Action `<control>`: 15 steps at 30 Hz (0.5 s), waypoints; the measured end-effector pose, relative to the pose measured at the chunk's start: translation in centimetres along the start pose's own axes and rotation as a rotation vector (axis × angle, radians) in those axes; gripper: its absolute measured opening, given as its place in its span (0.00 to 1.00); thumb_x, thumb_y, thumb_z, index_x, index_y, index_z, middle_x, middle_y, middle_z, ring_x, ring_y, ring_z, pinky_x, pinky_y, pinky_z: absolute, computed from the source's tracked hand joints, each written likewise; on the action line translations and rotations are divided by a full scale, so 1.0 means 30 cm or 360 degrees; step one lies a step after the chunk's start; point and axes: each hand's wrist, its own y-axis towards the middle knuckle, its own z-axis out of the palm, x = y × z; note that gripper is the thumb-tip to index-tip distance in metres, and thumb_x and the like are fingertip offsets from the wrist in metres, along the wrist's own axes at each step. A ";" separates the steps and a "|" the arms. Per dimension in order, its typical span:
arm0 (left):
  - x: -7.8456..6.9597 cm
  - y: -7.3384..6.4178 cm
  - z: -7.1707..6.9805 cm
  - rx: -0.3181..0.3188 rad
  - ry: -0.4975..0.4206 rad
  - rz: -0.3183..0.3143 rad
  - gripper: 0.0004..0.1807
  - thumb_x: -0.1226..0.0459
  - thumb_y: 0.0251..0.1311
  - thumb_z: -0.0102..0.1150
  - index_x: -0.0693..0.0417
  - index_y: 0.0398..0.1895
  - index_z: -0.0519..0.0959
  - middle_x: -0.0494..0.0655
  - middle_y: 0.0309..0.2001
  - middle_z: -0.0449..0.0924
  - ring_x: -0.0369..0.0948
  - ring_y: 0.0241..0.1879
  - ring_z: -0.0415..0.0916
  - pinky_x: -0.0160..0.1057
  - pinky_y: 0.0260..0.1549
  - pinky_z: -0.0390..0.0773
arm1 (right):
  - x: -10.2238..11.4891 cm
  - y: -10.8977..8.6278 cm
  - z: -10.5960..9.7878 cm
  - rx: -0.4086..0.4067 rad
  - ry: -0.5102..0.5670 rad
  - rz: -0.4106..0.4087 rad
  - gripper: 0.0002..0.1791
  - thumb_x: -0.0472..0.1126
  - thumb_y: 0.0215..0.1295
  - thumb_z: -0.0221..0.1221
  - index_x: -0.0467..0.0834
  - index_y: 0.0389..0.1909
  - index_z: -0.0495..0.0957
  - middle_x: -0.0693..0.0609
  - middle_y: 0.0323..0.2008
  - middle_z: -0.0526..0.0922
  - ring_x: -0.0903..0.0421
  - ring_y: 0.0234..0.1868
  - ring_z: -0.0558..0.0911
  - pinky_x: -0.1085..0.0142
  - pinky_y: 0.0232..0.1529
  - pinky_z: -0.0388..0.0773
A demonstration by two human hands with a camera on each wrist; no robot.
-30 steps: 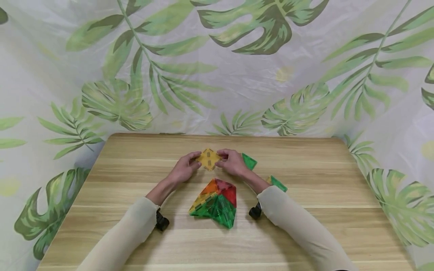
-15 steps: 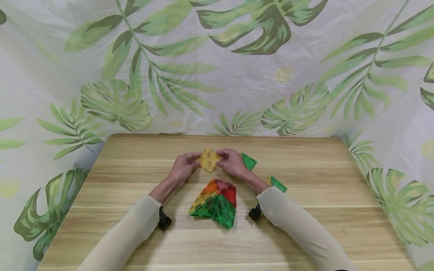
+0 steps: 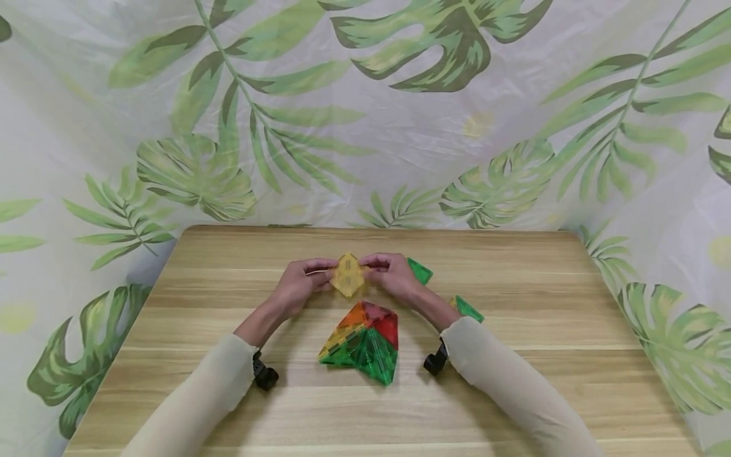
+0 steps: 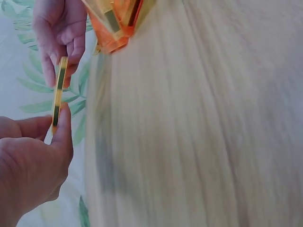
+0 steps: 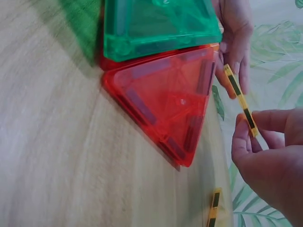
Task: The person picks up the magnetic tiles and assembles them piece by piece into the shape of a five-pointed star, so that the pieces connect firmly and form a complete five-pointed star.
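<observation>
Both hands hold a translucent yellow magnetic tile piece [image 3: 348, 275] between them, near the back of the table. My left hand [image 3: 301, 284] pinches its left side between thumb and fingers, and my right hand [image 3: 393, 275] pinches the right side. In the left wrist view the yellow piece [image 4: 58, 94] shows edge-on, with dark magnets along its edge. The right wrist view also shows its narrow yellow edge [image 5: 240, 101]. Just in front of the hands stands a raised build [image 3: 365, 346] of green, red, orange and yellow triangular magnetic tiles.
A green triangular tile [image 3: 419, 271] lies just beyond my right hand. Another green tile [image 3: 469, 310] with a yellow one beside it rests by the right forearm. The wooden table [image 3: 542, 285] ends at a leaf-patterned cloth [image 3: 400, 146].
The yellow piece has tilted and looks narrower, from a wide diamond to a slimmer outline, and it has come slightly nearer. Both hands have turned with it. The build has not moved.
</observation>
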 end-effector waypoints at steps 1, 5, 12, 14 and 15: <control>-0.003 -0.005 -0.007 0.0033 -0.0008 -0.0005 0.20 0.76 0.74 0.57 0.71 0.66 0.77 0.67 0.66 0.78 0.39 0.51 0.85 0.44 0.56 0.85 | 0.002 -0.003 -0.003 0.0020 0.0022 -0.0004 0.15 0.30 0.71 0.65 0.38 0.56 0.86 0.43 0.53 0.88 0.51 0.52 0.87 0.67 0.48 0.84; -0.016 -0.031 -0.032 0.0176 -0.0017 -0.0019 0.19 0.76 0.72 0.60 0.74 0.64 0.78 0.66 0.63 0.81 0.39 0.48 0.86 0.51 0.57 0.84 | 0.005 -0.010 -0.015 0.0098 0.0069 -0.0010 0.13 0.31 0.71 0.65 0.38 0.54 0.87 0.44 0.51 0.89 0.54 0.48 0.87 0.66 0.48 0.84; -0.005 -0.068 -0.060 0.0282 -0.0043 -0.0066 0.21 0.77 0.69 0.63 0.73 0.64 0.78 0.63 0.65 0.78 0.42 0.48 0.86 0.49 0.56 0.85 | 0.024 -0.021 -0.020 0.0250 0.0057 -0.0023 0.12 0.31 0.71 0.65 0.39 0.53 0.88 0.47 0.48 0.89 0.54 0.48 0.84 0.61 0.51 0.83; 0.003 -0.077 -0.066 0.0282 -0.0038 -0.0067 0.21 0.77 0.67 0.64 0.72 0.63 0.79 0.62 0.65 0.77 0.41 0.47 0.86 0.46 0.54 0.86 | 0.026 -0.022 -0.017 0.0300 0.0096 -0.0013 0.13 0.30 0.70 0.64 0.38 0.53 0.87 0.47 0.47 0.88 0.54 0.48 0.84 0.62 0.50 0.83; 0.006 -0.081 -0.068 0.0283 -0.0025 -0.0058 0.21 0.78 0.67 0.65 0.72 0.63 0.79 0.61 0.66 0.77 0.41 0.48 0.86 0.44 0.53 0.87 | 0.026 -0.023 -0.014 0.0321 0.0123 -0.0009 0.13 0.29 0.70 0.64 0.37 0.53 0.87 0.47 0.46 0.88 0.54 0.47 0.83 0.62 0.50 0.82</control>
